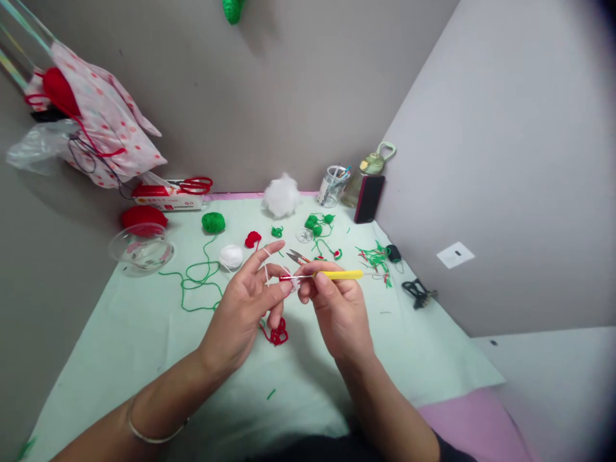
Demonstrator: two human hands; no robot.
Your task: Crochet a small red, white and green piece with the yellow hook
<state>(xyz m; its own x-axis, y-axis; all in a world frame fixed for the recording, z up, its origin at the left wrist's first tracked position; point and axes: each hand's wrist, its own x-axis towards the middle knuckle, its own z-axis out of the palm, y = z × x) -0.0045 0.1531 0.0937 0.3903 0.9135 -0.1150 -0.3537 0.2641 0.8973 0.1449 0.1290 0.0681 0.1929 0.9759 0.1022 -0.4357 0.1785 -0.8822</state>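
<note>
My right hand (339, 305) grips a crochet hook (339, 275) by its yellow handle, the metal shaft pointing left. Between the thumb and fingers of my left hand (245, 298) is a small red and white crochet piece (293, 282), partly hidden by the fingertips. White yarn loops over the raised left index finger. The hook's tip meets the piece. A white yarn ball (231, 256) lies just behind my left hand. Below the hands rests a tangle of red yarn (276, 332). Small scissors (298, 256) lie behind the hands, partly covered.
A green yarn ball (213, 222), white stuffing (282, 196) and green crocheted pieces (317, 224) lie further back. A phone (369, 199) leans by a bottle (370, 168) and a jar (333, 186). Yarn scraps (375, 258) are at right, a clear bowl (144, 250) at left.
</note>
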